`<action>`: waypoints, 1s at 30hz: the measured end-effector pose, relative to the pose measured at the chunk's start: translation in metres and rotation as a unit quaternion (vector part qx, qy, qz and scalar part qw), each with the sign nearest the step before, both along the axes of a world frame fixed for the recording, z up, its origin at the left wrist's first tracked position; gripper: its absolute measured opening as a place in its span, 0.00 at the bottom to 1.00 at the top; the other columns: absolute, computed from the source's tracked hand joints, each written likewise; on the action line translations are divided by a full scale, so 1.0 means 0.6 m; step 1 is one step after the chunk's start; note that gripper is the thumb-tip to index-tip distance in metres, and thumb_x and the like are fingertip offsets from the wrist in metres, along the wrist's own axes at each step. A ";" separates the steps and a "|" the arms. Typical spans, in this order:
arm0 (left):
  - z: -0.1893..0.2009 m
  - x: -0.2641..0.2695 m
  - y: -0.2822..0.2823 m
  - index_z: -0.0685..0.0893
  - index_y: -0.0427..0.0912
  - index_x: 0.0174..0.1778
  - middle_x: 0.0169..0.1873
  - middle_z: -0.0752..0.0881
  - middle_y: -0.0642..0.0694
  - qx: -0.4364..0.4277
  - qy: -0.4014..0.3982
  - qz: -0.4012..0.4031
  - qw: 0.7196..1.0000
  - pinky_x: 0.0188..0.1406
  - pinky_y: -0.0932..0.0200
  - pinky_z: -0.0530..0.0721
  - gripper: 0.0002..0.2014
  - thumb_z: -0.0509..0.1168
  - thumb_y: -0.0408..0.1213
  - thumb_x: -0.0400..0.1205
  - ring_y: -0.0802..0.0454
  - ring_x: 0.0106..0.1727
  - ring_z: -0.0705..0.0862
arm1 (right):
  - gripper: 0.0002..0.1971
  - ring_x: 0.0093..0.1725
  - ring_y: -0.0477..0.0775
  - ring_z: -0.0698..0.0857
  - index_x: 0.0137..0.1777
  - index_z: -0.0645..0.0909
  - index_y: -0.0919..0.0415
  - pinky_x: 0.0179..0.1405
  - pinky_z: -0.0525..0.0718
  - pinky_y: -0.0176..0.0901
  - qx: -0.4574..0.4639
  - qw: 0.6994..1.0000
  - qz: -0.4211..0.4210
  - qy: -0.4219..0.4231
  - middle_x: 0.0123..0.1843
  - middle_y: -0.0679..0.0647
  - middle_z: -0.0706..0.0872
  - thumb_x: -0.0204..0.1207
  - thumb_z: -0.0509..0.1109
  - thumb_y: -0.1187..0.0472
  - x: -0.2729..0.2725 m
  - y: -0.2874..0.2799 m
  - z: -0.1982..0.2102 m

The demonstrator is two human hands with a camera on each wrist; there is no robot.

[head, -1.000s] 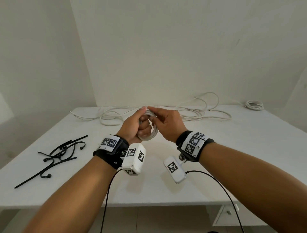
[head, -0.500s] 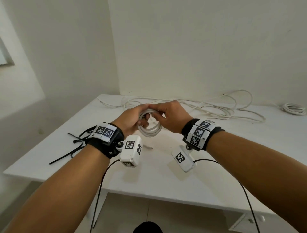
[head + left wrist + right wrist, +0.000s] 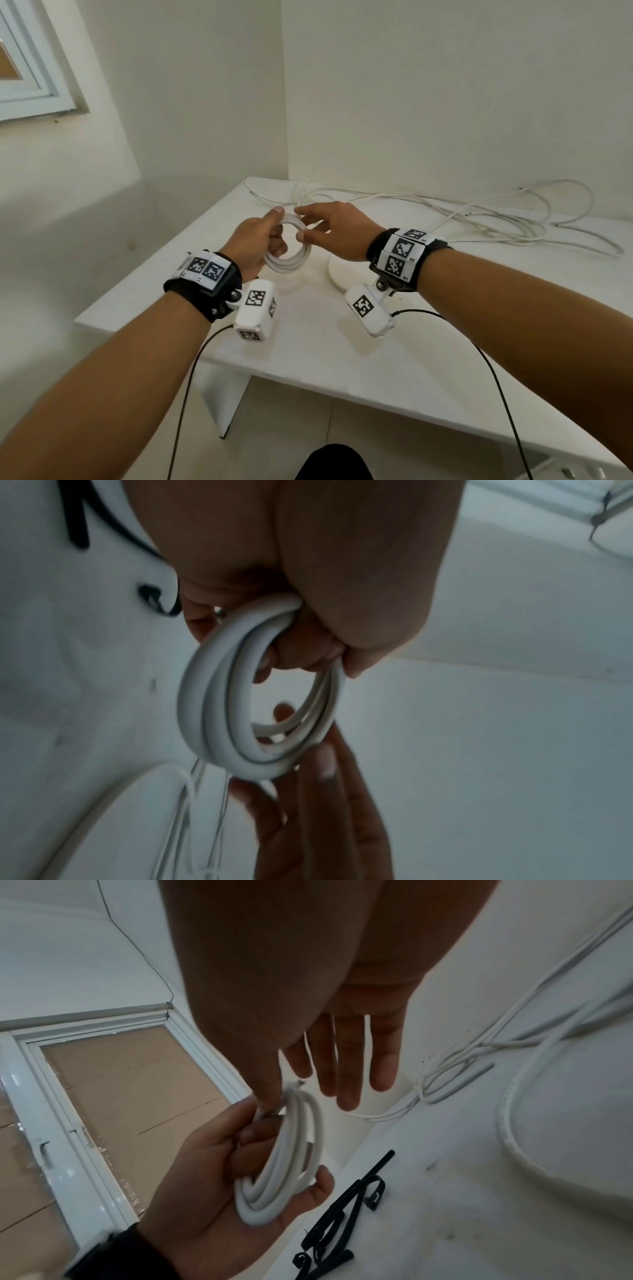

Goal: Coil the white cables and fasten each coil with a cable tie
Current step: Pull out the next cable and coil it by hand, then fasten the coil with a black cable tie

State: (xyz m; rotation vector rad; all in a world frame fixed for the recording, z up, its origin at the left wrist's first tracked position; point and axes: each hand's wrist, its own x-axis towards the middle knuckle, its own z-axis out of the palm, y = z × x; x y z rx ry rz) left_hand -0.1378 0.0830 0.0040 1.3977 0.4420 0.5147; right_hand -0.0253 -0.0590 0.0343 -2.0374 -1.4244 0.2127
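Observation:
My left hand (image 3: pixel 276 236) grips a small coil of white cable (image 3: pixel 291 255) above the table, fingers curled through the ring and thumb on top (image 3: pixel 286 1150). Several turns show close up in the left wrist view (image 3: pixel 236 718). My right hand (image 3: pixel 313 222) hovers just right of the coil with its fingers straight (image 3: pixel 346 1074); only the thumb touches the coil's upper edge. A loose tangle of white cables (image 3: pixel 479 219) sprawls along the table's back edge. Black cable ties (image 3: pixel 342 1215) lie on the table below the hands; the head view does not show them.
The white table (image 3: pixel 308 342) stands in a corner, walls behind and to the left. A round white disc (image 3: pixel 337 275) lies flat under my right wrist. A window (image 3: pixel 30 68) is on the left wall. The table's left front corner is close to my left forearm.
My right hand has let go of the coil and straightened its fingers. My head has turned left, so the black ties have left the head view. The left hand keeps its hold.

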 end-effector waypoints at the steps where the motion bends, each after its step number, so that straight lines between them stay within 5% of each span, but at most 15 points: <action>1: 0.003 -0.007 0.014 0.72 0.41 0.33 0.20 0.65 0.52 -0.016 -0.005 0.018 1.000 0.27 0.57 0.70 0.18 0.58 0.43 0.90 0.52 0.20 0.65 | 0.24 0.52 0.41 0.87 0.75 0.78 0.48 0.62 0.79 0.37 -0.008 1.000 -0.013 -0.003 0.62 0.42 0.87 0.79 0.72 0.46 0.000 0.005 -0.001; 7: 0.007 -0.063 0.110 0.68 0.45 0.33 0.20 0.64 0.52 -0.032 0.000 0.078 0.996 0.28 0.56 0.66 0.18 0.59 0.45 0.89 0.53 0.19 0.65 | 0.07 0.42 0.42 0.89 0.51 0.90 0.52 0.51 0.87 0.41 -0.120 0.991 0.017 -0.060 0.42 0.44 0.91 0.78 0.72 0.55 -0.033 0.051 -0.017; 11: -0.010 -0.093 0.143 0.68 0.45 0.32 0.21 0.62 0.51 -0.038 0.002 0.089 0.995 0.29 0.56 0.66 0.18 0.60 0.44 0.88 0.53 0.18 0.65 | 0.10 0.55 0.48 0.84 0.58 0.89 0.54 0.53 0.78 0.37 -0.171 0.975 0.067 -0.124 0.56 0.49 0.90 0.78 0.73 0.58 -0.069 0.102 -0.038; 15: -0.026 -0.111 0.161 0.67 0.45 0.31 0.20 0.62 0.51 -0.048 0.007 0.100 0.994 0.28 0.56 0.67 0.20 0.60 0.45 0.88 0.53 0.18 0.65 | 0.12 0.61 0.53 0.84 0.60 0.88 0.56 0.59 0.81 0.42 -0.168 0.973 0.064 -0.145 0.58 0.53 0.90 0.78 0.73 0.58 -0.091 0.151 -0.049; 20: -0.037 -0.121 0.175 0.66 0.45 0.28 0.19 0.60 0.51 -0.052 0.021 0.096 0.994 0.31 0.55 0.66 0.22 0.60 0.47 0.88 0.51 0.18 0.66 | 0.08 0.54 0.59 0.87 0.53 0.89 0.60 0.55 0.86 0.49 -0.195 0.964 0.059 -0.173 0.52 0.56 0.90 0.75 0.74 0.61 -0.100 0.180 -0.067; 24: -0.034 -0.126 0.181 0.66 0.45 0.27 0.19 0.60 0.50 -0.053 0.020 0.090 0.994 0.31 0.55 0.65 0.23 0.60 0.47 0.87 0.50 0.18 0.67 | 0.10 0.55 0.56 0.84 0.54 0.86 0.54 0.51 0.82 0.44 -0.180 0.967 0.064 -0.169 0.54 0.53 0.88 0.75 0.71 0.64 -0.089 0.174 -0.070; 30: -0.026 -0.115 0.167 0.66 0.46 0.29 0.19 0.61 0.52 -0.048 0.004 0.069 0.996 0.26 0.58 0.68 0.21 0.59 0.45 0.89 0.53 0.19 0.62 | 0.07 0.41 0.43 0.81 0.48 0.88 0.56 0.36 0.75 0.31 -0.099 0.989 0.035 -0.102 0.38 0.40 0.82 0.74 0.69 0.62 -0.048 0.133 -0.027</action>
